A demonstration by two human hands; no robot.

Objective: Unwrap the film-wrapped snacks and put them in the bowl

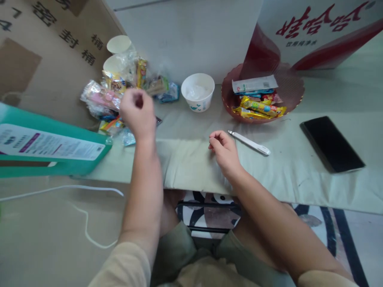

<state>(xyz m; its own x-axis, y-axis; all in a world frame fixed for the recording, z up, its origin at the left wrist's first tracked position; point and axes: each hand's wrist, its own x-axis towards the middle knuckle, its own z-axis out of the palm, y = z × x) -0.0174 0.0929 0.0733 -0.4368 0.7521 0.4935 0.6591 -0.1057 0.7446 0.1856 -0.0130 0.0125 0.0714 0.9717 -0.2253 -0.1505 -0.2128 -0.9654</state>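
Head view, near to far: the right hand (225,153) rests close to the near edge of the table (299,175), fingers curled together on the cloth, clamped on nothing that I can see. Just beside it, toward the far side, lies a thin white tool (249,142), apart from the fingertips; it looks light, stiff and smooth, so I judge it best pinched at mid-length. The left hand (138,112) is raised near the left edge, fingers closed in a loose fist; whether it pinches something I cannot tell. Beyond it sits a heap of snack packets (103,99), light, crinkly and likely slippery, best taken by a sealed end. Farther back stand a white cup (198,92) and a red dish (291,89) of packets
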